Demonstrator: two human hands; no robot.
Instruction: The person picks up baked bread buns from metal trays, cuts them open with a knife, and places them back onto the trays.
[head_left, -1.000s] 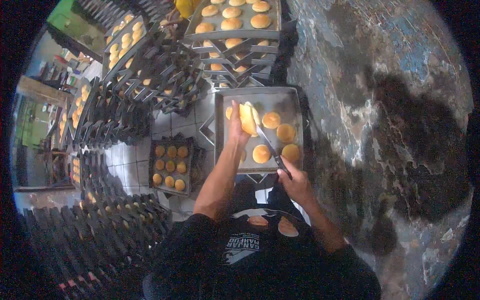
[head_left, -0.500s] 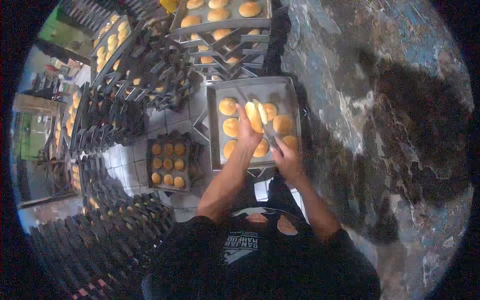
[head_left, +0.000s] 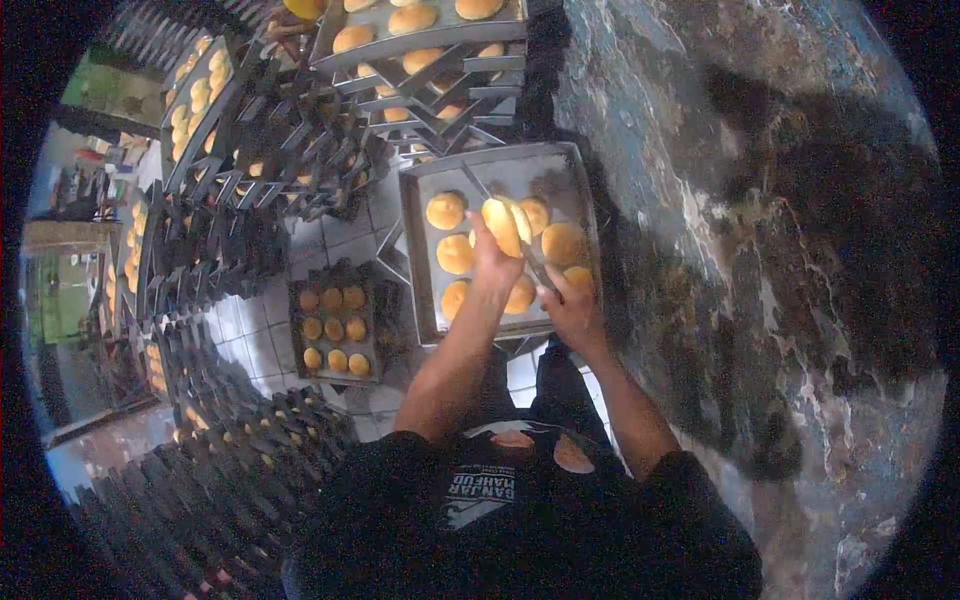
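Head view, split bun: the split bun (head_left: 499,225) is held over the tray (head_left: 440,182), its pale inside showing along the opening; the cut made in it is the change that shows.
Left hand: the left hand (head_left: 491,262) is closed around the split bun from the near side, thumb along its left edge.
Right hand: the right hand (head_left: 573,312) grips the knife (head_left: 478,183) by its handle.
Knife: it slants away to the left, its tip reaching beyond the bun; whether the blade is inside the opening or just behind it, I cannot tell.
Whole buns: the others in the tray, such as the one at right (head_left: 563,243), look uncut, so the held one appears to be the only one opened here.
Other trays: stacked trays (head_left: 420,45) of buns stand just past the tray, and a lower tray (head_left: 322,344) with nine buns lies to the left, apart from both hands.
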